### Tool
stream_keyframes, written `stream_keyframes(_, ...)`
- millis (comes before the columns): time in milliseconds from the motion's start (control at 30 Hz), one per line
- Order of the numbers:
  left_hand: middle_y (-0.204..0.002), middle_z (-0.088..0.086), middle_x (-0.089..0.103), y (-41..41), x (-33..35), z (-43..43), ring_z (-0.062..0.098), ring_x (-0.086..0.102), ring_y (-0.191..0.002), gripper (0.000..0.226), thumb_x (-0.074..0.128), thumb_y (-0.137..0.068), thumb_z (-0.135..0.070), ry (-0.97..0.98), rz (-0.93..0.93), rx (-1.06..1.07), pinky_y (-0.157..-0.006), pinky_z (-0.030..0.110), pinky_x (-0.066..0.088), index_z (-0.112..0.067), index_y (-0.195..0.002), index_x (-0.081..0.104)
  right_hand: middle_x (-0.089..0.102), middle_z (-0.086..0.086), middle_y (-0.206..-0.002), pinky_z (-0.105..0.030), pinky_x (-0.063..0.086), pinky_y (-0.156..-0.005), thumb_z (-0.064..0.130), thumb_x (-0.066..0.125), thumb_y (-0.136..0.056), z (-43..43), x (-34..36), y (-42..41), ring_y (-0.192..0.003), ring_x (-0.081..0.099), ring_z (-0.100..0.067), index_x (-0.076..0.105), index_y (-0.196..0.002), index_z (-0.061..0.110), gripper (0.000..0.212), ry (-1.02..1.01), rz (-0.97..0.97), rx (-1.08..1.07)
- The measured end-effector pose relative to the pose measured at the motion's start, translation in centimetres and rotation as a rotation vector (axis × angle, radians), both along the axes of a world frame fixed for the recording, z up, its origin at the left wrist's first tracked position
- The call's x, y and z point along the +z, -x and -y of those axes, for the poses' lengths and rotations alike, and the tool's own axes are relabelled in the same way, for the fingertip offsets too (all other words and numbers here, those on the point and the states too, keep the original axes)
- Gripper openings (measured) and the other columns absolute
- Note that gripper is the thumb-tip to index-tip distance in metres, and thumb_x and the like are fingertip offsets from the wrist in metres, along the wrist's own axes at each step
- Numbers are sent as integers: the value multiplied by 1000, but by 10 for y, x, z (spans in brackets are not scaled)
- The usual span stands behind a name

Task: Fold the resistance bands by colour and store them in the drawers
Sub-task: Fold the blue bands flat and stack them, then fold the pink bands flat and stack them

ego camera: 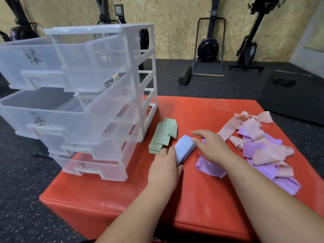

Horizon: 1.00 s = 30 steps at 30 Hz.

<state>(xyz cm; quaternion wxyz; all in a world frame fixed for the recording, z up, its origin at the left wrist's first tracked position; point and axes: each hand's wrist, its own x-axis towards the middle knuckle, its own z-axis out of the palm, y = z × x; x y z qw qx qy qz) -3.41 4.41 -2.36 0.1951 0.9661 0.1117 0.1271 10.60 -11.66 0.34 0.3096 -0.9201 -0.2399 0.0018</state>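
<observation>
Two hands are meeting over a folded blue band [184, 148] that is lying on the red bench [122, 195], just right of a stack of folded green bands [163, 135]. The left hand [164, 165] is gripping the near end of the blue band, fingers curling along its left edge and thumb sitting against its near corner. The right hand [213, 146] is hovering with fingers spread and straight, one fingertip touching the band's far end. Pink bands [252, 127] and purple bands [259, 165] are lying tangled together in a loose pile on the right side of the bench, one purple strip passing under the right wrist. A clear plastic drawer unit [147, 67] is standing on the bench's left side, close beside the green stack, with its top drawer [43, 64] and second drawer [52, 113] sticking well out.
</observation>
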Motion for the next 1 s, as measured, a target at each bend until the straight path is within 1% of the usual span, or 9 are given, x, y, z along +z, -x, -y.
stream_keyframes(200,-132,3,55,7,9,-1,27,52,-118,55,72,-93,-44,-26,82,12,-92,39,49,-21,-138,50,72,11,-119,-32,50,-96,33,69,-96,64,11,20,-105,67,-10,72,-122,30,27,-15,-29,-161)
stream_keyframes(367,-127,5,59,14,17,6,30,51,-116,52,75,-90,-40,-103,175,6,-95,41,49,-18,-134,59,65,11,-117,-34,52,-95,42,80,-85,92,-1,48,-105,65,-11,68,-126,35,43,283,-145,-52)
stream_keyframes(433,-126,6,60,19,18,10,31,52,-116,50,77,-89,-35,-78,208,-29,-97,42,49,-17,-134,62,60,11,-115,-35,51,-90,46,79,-84,92,-8,58,-105,61,-14,68,-120,39,39,414,-63,-25)
stream_keyframes(500,-125,5,60,23,19,15,29,51,-117,46,76,-89,-32,-47,210,-82,-98,40,48,-18,-132,64,60,10,-108,-33,48,-82,43,78,-85,93,-12,66,-102,61,-16,69,-111,38,28,424,29,-36)
stream_keyframes(633,-124,0,63,32,19,23,25,54,-117,45,75,-89,-33,58,160,-197,-100,38,47,-24,-131,65,70,9,-100,-31,51,-81,31,78,-85,99,-8,79,-95,64,-16,67,-96,38,16,375,27,-14)
stream_keyframes(700,-122,-4,67,36,19,29,18,59,-117,45,76,-90,-37,152,122,-255,-100,35,48,-26,-132,65,71,12,-91,-33,54,-80,34,82,-83,104,0,87,-85,65,-11,66,-87,39,17,305,-37,26)
stream_keyframes(800,-118,-5,71,41,22,41,16,66,-109,47,74,-94,-45,265,-42,-267,-97,35,52,-24,-135,64,73,13,-87,-32,57,-79,40,84,-80,113,12,102,-82,67,-6,71,-87,38,16,206,-105,71)
stream_keyframes(900,-111,-3,75,45,16,53,20,69,-104,49,75,-92,-47,218,-172,-266,-92,34,54,-22,-133,65,72,15,-84,-26,54,-73,48,85,-78,119,15,122,-79,66,-4,70,-87,38,20,190,-109,98)
stream_keyframes(1000,-108,0,76,47,8,65,23,68,-103,47,82,-86,-43,153,-252,-270,-85,33,52,-23,-126,68,63,17,-78,-21,44,-66,41,84,-78,120,8,139,-74,58,-1,65,-87,38,21,310,-70,117)
